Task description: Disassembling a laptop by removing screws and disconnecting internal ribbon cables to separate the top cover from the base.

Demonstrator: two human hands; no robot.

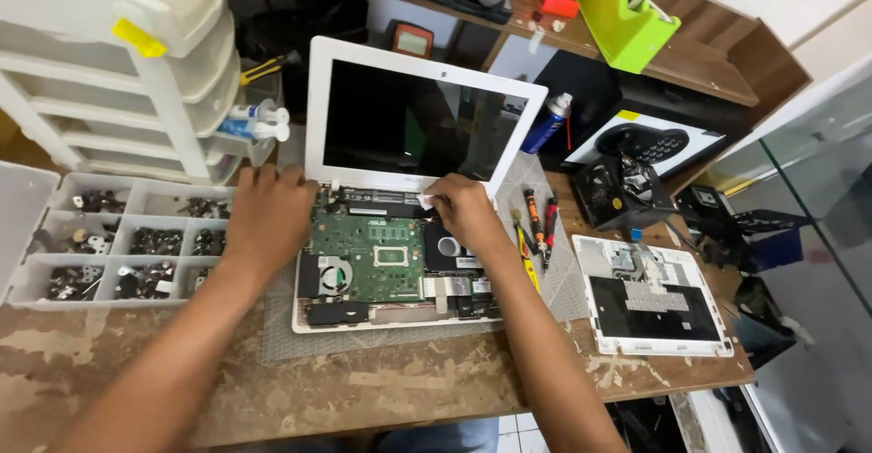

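Laptop (400, 235) open, board bare: fragile, hold by case edges. Left hand (268, 217) flat on corner, empty. Right hand (465, 212) pinches small white piece at hinge.

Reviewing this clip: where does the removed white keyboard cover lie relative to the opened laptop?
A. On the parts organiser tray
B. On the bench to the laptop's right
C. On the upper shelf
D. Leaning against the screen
B: the white keyboard cover lies flat on the bench to the right of the opened laptop, beyond the screwdrivers.
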